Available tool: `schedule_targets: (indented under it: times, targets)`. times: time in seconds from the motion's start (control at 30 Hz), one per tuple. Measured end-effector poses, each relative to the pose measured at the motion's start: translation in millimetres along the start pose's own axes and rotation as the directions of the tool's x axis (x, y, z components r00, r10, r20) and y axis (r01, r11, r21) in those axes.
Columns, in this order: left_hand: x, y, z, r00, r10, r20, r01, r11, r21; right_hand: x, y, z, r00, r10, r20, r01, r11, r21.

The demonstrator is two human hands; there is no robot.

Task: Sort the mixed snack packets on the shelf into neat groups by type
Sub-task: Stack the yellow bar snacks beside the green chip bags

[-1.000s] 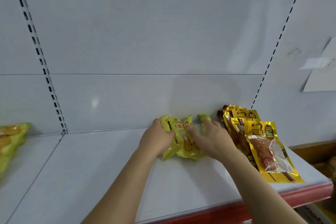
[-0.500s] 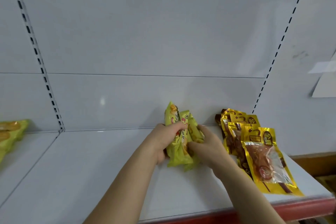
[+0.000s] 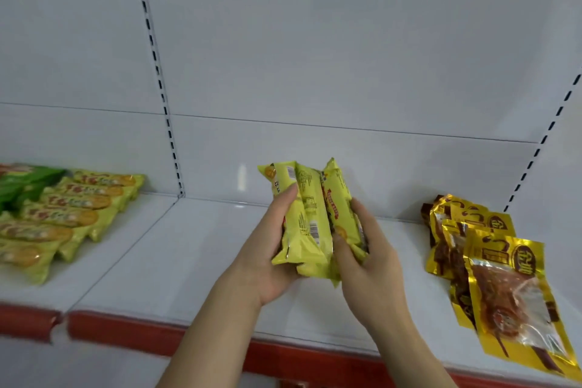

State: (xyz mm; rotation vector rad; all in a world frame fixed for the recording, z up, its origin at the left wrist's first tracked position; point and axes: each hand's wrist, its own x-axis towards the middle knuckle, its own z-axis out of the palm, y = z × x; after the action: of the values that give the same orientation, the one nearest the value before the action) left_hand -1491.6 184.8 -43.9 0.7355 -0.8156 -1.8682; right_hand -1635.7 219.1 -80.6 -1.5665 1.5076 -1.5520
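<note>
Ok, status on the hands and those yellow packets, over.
Both hands, left hand and right hand, grip the yellow packet bundle, lifted above the shelf. Matching yellow row lies left, gold pouches right. Path left looks open.

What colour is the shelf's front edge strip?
Red: the shelf's front edge strip shows best in the head view.

Green packets [image 3: 22,183]: cut by the left edge, print unreadable.
Yellow row [image 3: 59,217]: its lowest packets run off the left edge; how many, I cannot tell.
Gold pouches [image 3: 491,261]: the front one covers those behind it, and its bottom corner leaves the frame.
Bundle [image 3: 310,224]: its lower ends sit behind my left hand [image 3: 264,258] and right hand [image 3: 368,258]; small print blurred.
</note>
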Motion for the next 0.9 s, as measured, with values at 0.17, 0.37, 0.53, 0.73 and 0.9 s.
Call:
schedule_targets:
  times: [0.17,0.37,0.53,0.73,0.9]
  targets:
    - [-35.0,9.2,-30.0,0.995,0.088,-0.051,-0.089,0.996,-0.022,-19.8,-19.6,40.1,0.986,-0.039,0.164,0.017,0.990,0.138]
    - [-72.9,31.5,-80.0,0.969,0.201,-0.145,-0.213,0.974,-0.071,-43.6,-49.9,94.4,0.973,-0.124,0.192,0.114,0.992,0.058]
    - [-115.6,53.8,-127.1,0.953,0.246,-0.176,-0.270,0.954,-0.130,-67.7,-85.5,141.1,0.956,-0.134,0.262,0.114,0.989,0.089]
    - [-168.9,94.8,-188.6,0.960,0.198,-0.196,-0.213,0.975,-0.062,-99.2,-129.3,207.8,0.931,-0.173,0.320,0.121,0.977,0.176]
    - [-200.2,123.8,-236.5,0.944,0.210,-0.254,-0.205,0.978,0.045,-111.2,-147.7,256.7,0.865,-0.173,0.472,0.142,0.985,0.102]
